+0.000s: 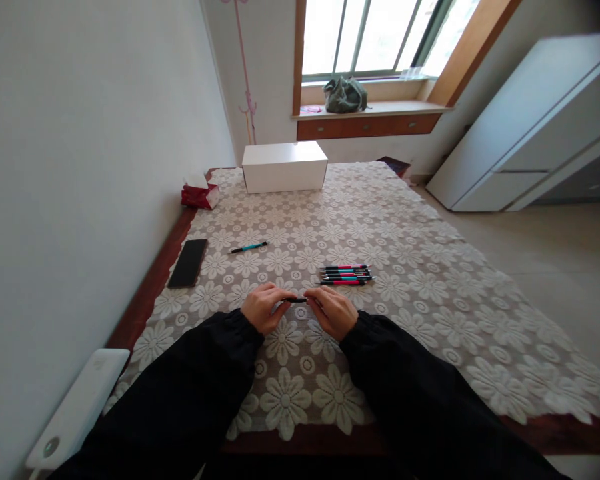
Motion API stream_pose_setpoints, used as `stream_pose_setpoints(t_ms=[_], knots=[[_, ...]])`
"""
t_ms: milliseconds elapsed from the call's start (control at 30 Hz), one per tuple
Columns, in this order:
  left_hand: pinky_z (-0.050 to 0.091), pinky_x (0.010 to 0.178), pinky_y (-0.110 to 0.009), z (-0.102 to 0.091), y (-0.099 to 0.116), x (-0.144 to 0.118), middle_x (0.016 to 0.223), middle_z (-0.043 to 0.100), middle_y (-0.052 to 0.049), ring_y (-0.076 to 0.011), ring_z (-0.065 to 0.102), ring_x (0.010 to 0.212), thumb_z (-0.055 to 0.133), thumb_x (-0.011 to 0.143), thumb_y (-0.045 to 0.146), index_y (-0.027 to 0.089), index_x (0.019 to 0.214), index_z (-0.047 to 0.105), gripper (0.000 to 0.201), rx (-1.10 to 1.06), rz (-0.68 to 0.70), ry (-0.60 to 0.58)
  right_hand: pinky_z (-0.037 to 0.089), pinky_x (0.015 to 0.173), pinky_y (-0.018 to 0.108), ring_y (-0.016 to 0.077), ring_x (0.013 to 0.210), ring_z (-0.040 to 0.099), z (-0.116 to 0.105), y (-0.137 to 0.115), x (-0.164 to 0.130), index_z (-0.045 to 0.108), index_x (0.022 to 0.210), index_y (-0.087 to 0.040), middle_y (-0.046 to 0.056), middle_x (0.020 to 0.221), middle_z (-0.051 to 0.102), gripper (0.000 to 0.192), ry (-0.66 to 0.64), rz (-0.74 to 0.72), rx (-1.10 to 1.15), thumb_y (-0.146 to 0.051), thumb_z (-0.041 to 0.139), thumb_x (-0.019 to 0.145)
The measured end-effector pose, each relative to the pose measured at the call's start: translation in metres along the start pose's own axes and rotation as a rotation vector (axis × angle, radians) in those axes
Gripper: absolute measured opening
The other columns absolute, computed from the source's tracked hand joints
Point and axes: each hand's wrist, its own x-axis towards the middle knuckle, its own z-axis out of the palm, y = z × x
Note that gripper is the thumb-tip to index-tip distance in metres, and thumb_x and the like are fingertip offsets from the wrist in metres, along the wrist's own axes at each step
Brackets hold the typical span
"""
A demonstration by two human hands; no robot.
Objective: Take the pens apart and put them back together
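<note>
Your two black sleeves come in from the bottom edge and meet over the near middle of the table (430, 427), a dark wooden top under a white lace cloth with a daisy pattern. You have your left hand (261, 308) and your right hand (332, 312) pinched on opposite ends of a short, slim black pen (295, 300), fingers curled tight around it, so it lies level between them just above the cloth; a grip at both ends like that suits twisting or pulling the barrel, though the pen's own details are too small to make out.

Just beyond your right hand lies a neat row of pink-and-black pens (345, 275), side by side and parallel, close enough to reach without leaning. A single teal-and-black pen (249, 247) sits apart to the left, and a flat black phone (188, 263) rests near the table's left edge. Farther back stand a white rectangular cardboard box (285, 167) and, by the wall, a red tissue packet (199, 194). On the window sill a grey-green bag (345, 95) is slumped.
</note>
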Motion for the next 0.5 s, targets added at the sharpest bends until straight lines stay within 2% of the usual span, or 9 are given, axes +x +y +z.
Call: stream_pose_setpoints(t_ms=[67,200,367,500], knots=[[0.057,0.084,-0.035,0.0,0.0,0.0,0.096,0.076,-0.004,-0.0186,0.068,0.088,0.057,0.092,0.023,0.023,0.106,0.071,0.02,-0.001,0.003,0.027,0.049,0.07,0.027,0.0168,0.073,0.063,0.001,0.005,-0.002,0.062,0.097,-0.021,0.005,0.082,0.067,0.013,0.04,0.071,-0.021,-0.03,0.052,0.099],[0.057,0.083,-0.034,0.001,-0.001,-0.001,0.094,0.076,-0.003,-0.0187,0.068,0.086,0.058,0.091,0.022,0.023,0.105,0.071,0.019,0.008,0.019,0.059,0.045,0.065,0.027,0.0153,0.067,0.061,0.002,0.011,-0.003,0.062,0.084,-0.021,0.002,0.075,0.066,0.019,0.061,0.139,0.027,-0.037,0.061,0.095],[0.057,0.081,-0.035,0.0,-0.001,0.0,0.093,0.076,-0.003,-0.019,0.068,0.085,0.06,0.09,0.022,0.024,0.104,0.072,0.018,0.026,-0.019,0.078,0.047,0.064,0.027,0.0149,0.068,0.06,-0.003,0.004,0.003,0.065,0.085,-0.021,0.003,0.077,0.064,0.016,0.07,0.159,0.219,-0.032,0.058,0.095],[0.058,0.082,-0.035,-0.001,0.001,0.0,0.094,0.076,-0.003,-0.019,0.068,0.086,0.06,0.09,0.02,0.024,0.104,0.072,0.019,0.026,-0.03,0.077,0.051,0.063,0.027,0.0159,0.072,0.062,-0.004,-0.001,0.004,0.067,0.094,-0.021,0.004,0.083,0.064,0.015,0.07,0.225,0.381,-0.03,0.056,0.094]])
